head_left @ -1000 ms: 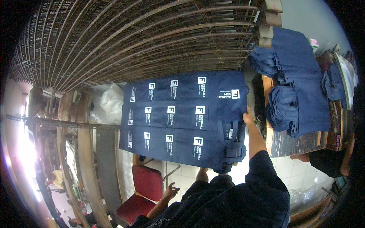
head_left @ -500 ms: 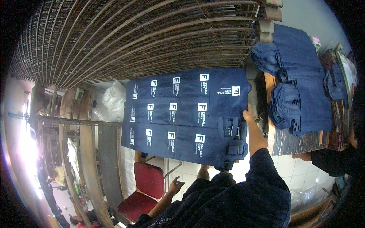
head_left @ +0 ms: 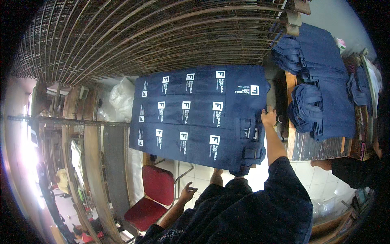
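Navy fabric tote bags (head_left: 174,118) with white square prints lie flat in overlapping rows in front of me, their straps bunched near the right edge. At that right edge is my right hand (head_left: 269,118), its fingers apart and a fingertip at the bag edge beside the straps. How firmly it touches the fabric is hard to see. My left hand (head_left: 188,192) hangs nearer my body, fingers apart, with nothing in it. It is beside a red padded chair (head_left: 157,185).
A large stacked metal wire rack (head_left: 162,36) spans the far side. More navy bags (head_left: 329,81) are piled on a dark worn table (head_left: 317,149) at right, where a person in dark clothing (head_left: 353,173) is. White plastic bundles (head_left: 121,99) and wooden shelving (head_left: 97,171) stand left.
My right hand has shifted slightly along the bags' right edge and its fingers have spread. The left hand stays nearly still. The whole view has shifted a little.
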Demonstrator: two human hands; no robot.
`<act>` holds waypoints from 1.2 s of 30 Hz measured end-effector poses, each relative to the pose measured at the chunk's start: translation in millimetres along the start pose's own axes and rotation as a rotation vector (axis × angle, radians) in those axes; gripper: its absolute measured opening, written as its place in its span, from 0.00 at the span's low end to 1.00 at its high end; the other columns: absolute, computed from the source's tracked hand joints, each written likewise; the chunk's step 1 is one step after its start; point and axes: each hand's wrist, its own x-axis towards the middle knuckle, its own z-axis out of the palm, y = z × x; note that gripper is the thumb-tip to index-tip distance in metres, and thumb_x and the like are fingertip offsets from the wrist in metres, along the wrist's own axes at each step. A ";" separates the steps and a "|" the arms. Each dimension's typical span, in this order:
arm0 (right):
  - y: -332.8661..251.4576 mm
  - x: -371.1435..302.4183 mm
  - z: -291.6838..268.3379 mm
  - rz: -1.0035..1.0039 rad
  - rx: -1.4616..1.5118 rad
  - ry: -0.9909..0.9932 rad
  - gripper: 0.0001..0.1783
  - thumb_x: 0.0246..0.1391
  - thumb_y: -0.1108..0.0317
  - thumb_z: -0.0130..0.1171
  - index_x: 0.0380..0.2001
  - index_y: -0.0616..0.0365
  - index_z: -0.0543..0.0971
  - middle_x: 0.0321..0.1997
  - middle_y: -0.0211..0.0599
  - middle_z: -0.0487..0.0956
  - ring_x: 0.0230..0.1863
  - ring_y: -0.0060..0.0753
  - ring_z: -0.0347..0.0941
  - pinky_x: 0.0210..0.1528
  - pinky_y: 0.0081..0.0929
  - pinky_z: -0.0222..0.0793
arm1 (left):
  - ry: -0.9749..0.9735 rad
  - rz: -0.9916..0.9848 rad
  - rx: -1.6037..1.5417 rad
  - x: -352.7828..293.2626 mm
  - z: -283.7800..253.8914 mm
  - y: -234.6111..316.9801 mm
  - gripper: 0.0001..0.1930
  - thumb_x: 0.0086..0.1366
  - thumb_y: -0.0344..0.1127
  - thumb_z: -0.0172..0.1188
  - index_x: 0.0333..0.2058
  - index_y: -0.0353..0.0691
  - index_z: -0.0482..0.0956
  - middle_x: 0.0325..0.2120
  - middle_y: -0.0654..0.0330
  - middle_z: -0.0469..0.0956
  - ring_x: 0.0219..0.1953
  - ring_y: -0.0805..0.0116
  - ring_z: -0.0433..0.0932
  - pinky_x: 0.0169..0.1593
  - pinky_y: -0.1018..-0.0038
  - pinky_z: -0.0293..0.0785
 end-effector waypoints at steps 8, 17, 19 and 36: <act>94.8 -53.1 35.8 -0.185 0.286 0.211 0.20 0.46 0.65 0.52 0.45 0.55 0.69 0.41 0.52 0.72 0.44 0.52 0.68 0.45 0.39 0.63 | 0.042 0.128 0.206 1.6 -0.2 13.6 0.33 0.51 0.46 0.62 0.54 0.43 0.60 0.32 0.53 0.78 0.33 0.67 0.77 0.35 0.71 0.71; 199.4 -184.4 -21.1 -0.066 -0.103 0.021 0.17 0.42 0.68 0.54 0.40 0.53 0.72 0.30 0.45 0.77 0.34 0.48 0.73 0.37 0.41 0.68 | -0.036 0.192 0.243 31.2 -18.8 18.0 0.33 0.51 0.47 0.60 0.53 0.39 0.60 0.35 0.54 0.77 0.43 0.55 0.73 0.47 0.67 0.66; 213.1 -191.9 -27.0 0.047 -0.173 0.057 0.16 0.41 0.68 0.55 0.38 0.54 0.74 0.27 0.46 0.77 0.33 0.48 0.74 0.37 0.39 0.68 | 0.030 0.361 0.253 60.7 -19.0 -12.6 0.33 0.51 0.45 0.61 0.53 0.38 0.60 0.35 0.51 0.77 0.41 0.56 0.74 0.44 0.68 0.68; 89.4 -98.7 -1.5 0.052 0.172 0.056 0.19 0.40 0.65 0.52 0.39 0.52 0.75 0.35 0.50 0.76 0.41 0.49 0.72 0.45 0.38 0.66 | 0.007 -0.121 -0.099 18.9 -83.3 -134.5 0.32 0.48 0.46 0.63 0.50 0.38 0.65 0.31 0.52 0.76 0.33 0.65 0.75 0.35 0.71 0.70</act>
